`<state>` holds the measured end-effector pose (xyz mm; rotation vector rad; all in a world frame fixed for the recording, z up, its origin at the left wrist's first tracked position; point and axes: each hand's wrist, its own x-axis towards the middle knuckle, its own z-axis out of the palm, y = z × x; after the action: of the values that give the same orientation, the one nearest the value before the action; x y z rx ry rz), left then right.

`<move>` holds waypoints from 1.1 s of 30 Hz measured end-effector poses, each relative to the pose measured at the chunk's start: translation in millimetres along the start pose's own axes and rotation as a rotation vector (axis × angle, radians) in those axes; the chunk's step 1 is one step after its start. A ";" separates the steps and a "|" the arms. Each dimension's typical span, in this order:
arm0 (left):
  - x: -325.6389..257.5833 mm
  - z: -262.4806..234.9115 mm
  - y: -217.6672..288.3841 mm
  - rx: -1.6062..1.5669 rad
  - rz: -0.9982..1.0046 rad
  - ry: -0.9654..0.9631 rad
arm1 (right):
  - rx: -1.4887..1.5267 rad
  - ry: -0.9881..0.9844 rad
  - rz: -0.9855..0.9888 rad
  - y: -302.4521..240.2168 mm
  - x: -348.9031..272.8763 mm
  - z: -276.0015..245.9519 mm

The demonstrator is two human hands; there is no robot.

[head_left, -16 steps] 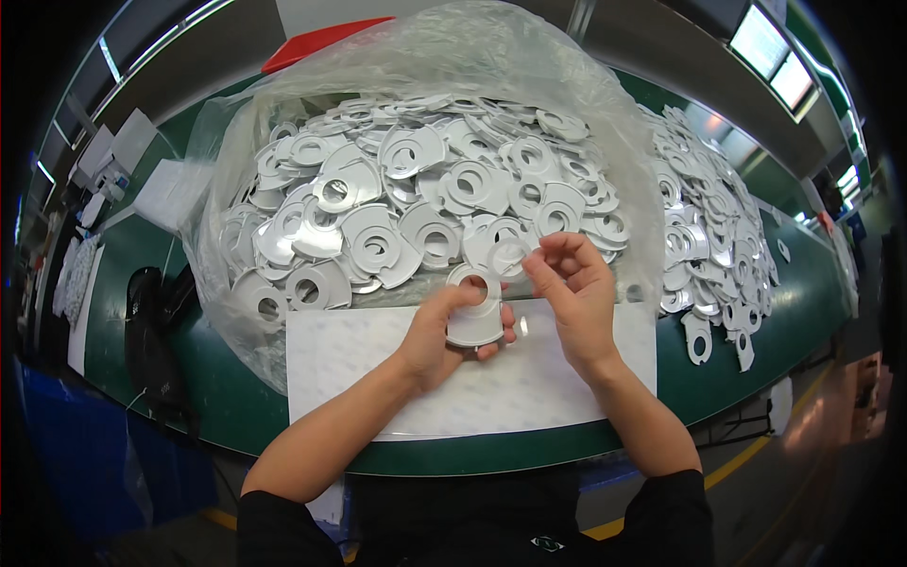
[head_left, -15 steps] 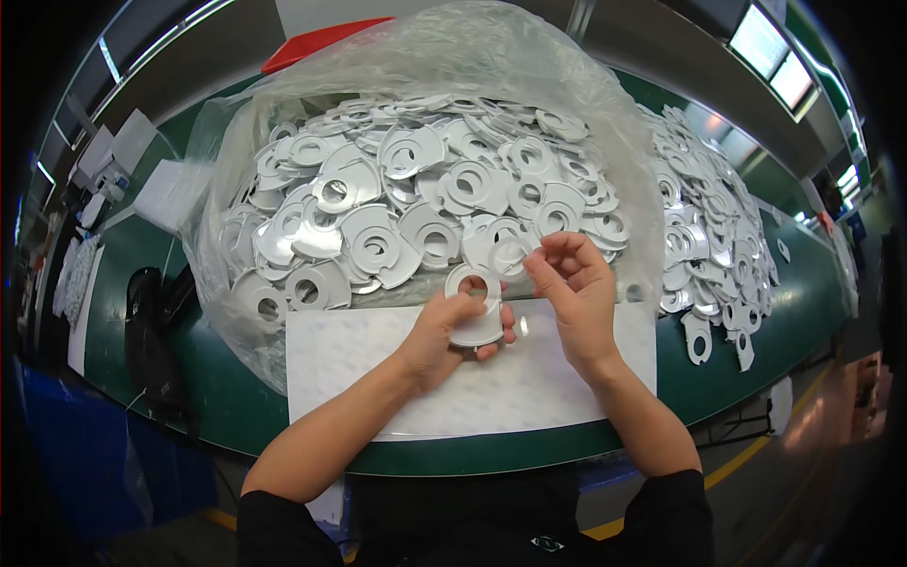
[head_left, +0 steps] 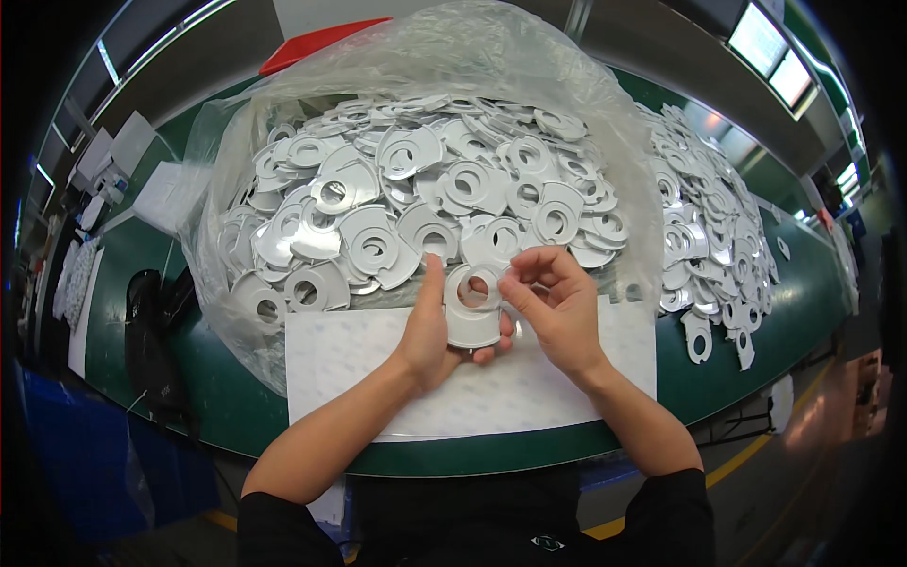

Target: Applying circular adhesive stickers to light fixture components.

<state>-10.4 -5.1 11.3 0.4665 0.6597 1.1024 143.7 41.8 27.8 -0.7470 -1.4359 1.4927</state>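
My left hand (head_left: 427, 331) holds a flat white plastic plate (head_left: 472, 328) with a round hole toward its far end, fingers curled beneath it and thumb along its left edge. My right hand (head_left: 557, 307) is closed in a pinch at the right rim of that hole. A thin clear ring (head_left: 479, 283) lies over the hole at these fingertips; its outline is faint. Just beyond both hands, a large heap of similar white plates (head_left: 373, 248) fills an opened clear plastic bag (head_left: 227, 283).
Under my hands lies a white sheet (head_left: 378, 378) on the green table (head_left: 529, 451). A second pile of white plates (head_left: 709, 246) sits at the right. A black object (head_left: 149, 340) is at the left, and a red tray (head_left: 316, 45) behind the bag.
My right hand has moved left and slightly nearer, bringing the clear ring from beside the plate onto its hole. My left thumb has shifted off the hole to the plate's left edge.
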 end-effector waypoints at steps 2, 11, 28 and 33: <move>1.6 -0.4 -1.7 0.035 0.018 -0.012 | 0.019 -0.043 0.062 -0.6 -1.0 1.4; 0.1 4.7 1.0 0.025 0.003 0.038 | -0.008 -0.064 0.062 3.3 -1.1 2.9; 0.9 2.5 -0.8 0.019 0.013 0.024 | -0.033 -0.054 0.090 0.8 -0.7 4.1; 0.8 2.3 -0.7 0.018 0.011 0.022 | -0.070 -0.063 0.071 0.3 -1.7 4.7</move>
<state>-8.2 -4.6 12.3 0.4743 0.6880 1.1139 140.2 38.3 28.0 -0.8075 -1.5294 1.5388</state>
